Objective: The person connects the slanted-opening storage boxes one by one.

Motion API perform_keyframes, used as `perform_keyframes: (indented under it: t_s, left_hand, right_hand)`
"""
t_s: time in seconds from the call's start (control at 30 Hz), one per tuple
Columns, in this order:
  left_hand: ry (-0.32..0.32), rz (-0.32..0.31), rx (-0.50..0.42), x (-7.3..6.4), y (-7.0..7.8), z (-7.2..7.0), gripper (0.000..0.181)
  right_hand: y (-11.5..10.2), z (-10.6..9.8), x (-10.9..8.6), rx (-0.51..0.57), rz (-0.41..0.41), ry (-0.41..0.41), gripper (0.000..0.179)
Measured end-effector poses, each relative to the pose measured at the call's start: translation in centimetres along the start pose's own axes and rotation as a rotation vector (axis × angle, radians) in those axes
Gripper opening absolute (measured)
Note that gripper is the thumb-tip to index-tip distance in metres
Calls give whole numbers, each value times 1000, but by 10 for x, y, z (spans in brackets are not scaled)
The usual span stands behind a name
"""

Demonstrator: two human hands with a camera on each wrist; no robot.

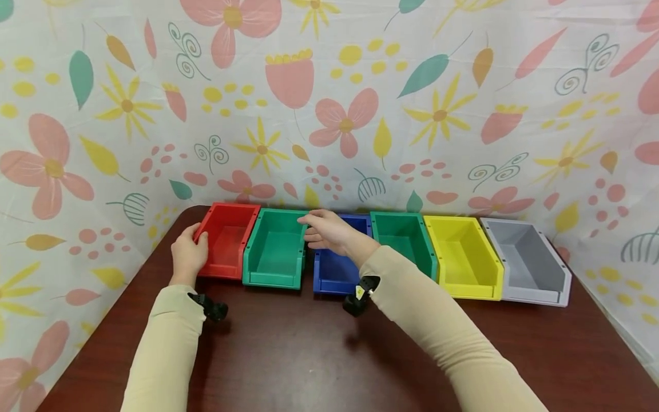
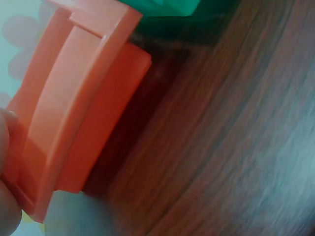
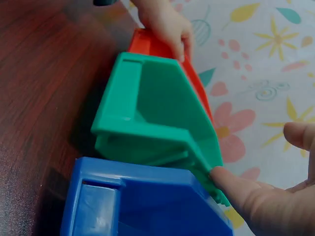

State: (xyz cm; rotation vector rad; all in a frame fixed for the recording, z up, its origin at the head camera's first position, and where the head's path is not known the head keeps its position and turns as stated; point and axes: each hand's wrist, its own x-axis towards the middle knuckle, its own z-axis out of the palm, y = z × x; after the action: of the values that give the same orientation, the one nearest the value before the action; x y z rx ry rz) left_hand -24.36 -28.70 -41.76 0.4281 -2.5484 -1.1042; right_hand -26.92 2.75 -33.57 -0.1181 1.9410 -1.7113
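Note:
At the left end of a row of plastic bins, my left hand (image 1: 189,255) pinches the left wall of a red bin (image 1: 224,270), thumb on the inner side. The red bin (image 2: 74,98) also fills the upper left of the left wrist view. My right hand (image 1: 334,233) is held over the blue bin (image 1: 337,285) with its fingers fairly straight, pointing left. In the right wrist view, one fingertip (image 3: 221,176) touches the upper edge of the left green bin (image 3: 162,93). Both the red and left green bins look bare inside.
Right of the blue bin stand a second green bin (image 1: 404,237), a yellow bin (image 1: 463,257) and a grey bin (image 1: 530,263). A narrow gap separates the left green and blue bins. The brown table (image 1: 288,355) meets a flower-patterned cloth (image 1: 329,86) behind the row.

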Motion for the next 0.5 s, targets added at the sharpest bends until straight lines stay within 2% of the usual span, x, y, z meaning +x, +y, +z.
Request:
perform_keyframes:
  t_s: [0.1,0.17,0.2,0.3,0.33,0.4,0.5]
  left_hand:
    - [50,-6,10,0,-9,0,46]
    - [71,-5,15,0,-13,4,46]
    - [80,-2,20,1,-14,6,46]
    - [110,1,19,3,-17,10,46]
    - [114,0,18,3,-17,11,46]
    - [114,-8,24,4,-18,13,47]
    - [109,-18,30,3,-18,13,47]
  right_hand:
    - [0,9,9,-128,-31,54,71]
    - [-1,13,16,-253,-62,126,68]
    - [-2,15,21,-317,-72,164,60]
    - [-5,21,36,-517,-64,251,19]
    - [-5,23,41,-573,-47,265,15]
    - [-3,27,50,-661,4,258,34]
    - [3,31,59,-718,57,240,41]
